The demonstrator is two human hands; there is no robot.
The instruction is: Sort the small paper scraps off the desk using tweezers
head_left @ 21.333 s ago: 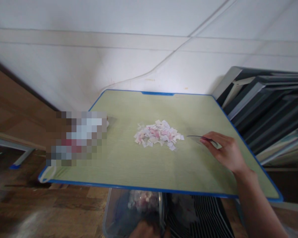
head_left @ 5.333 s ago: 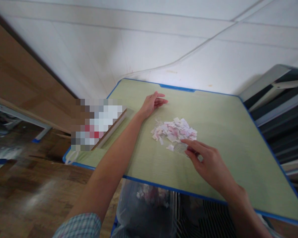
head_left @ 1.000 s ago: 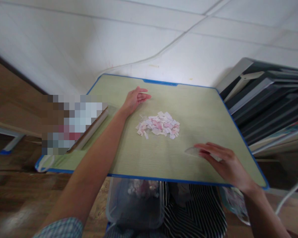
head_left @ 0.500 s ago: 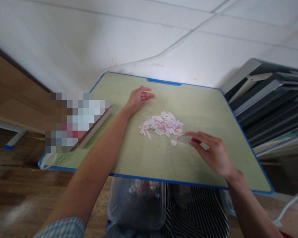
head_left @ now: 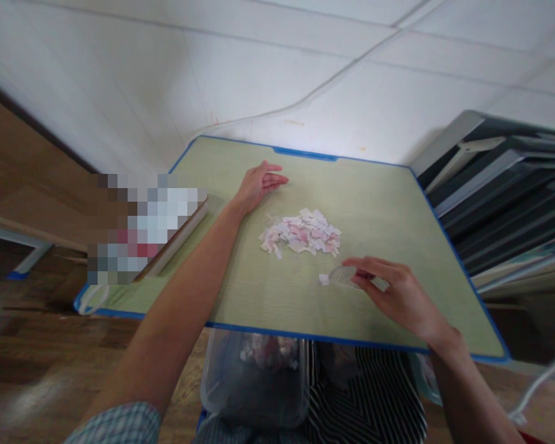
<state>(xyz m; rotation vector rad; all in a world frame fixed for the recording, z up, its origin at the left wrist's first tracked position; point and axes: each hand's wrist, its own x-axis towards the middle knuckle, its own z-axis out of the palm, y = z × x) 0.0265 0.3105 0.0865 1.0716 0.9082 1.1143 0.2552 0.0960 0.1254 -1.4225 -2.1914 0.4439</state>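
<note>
A heap of small white and pink paper scraps (head_left: 303,231) lies on the pale green tabletop (head_left: 388,209). My right hand (head_left: 400,293), to the right of the heap, pinches a clear, rounded plastic piece that looks like a protractor (head_left: 341,276). Its left edge is at a single white paper scrap (head_left: 324,279), apart from the heap on the near side. Behind the heap and to its left, my left hand (head_left: 259,185) rests on the tabletop, fingers stretched out, holding nothing.
A box-like object (head_left: 166,225) with a blurred-out top lies at the table's left side. Under the near edge is a clear plastic bin (head_left: 254,394) with crumpled bits inside. Dark folded frames (head_left: 504,179) lean at the right. A white wall stands behind.
My right hand has moved a little toward me with the clear protractor, and the single paper scrap has shifted slightly nearer too. My left hand has stayed in place.
</note>
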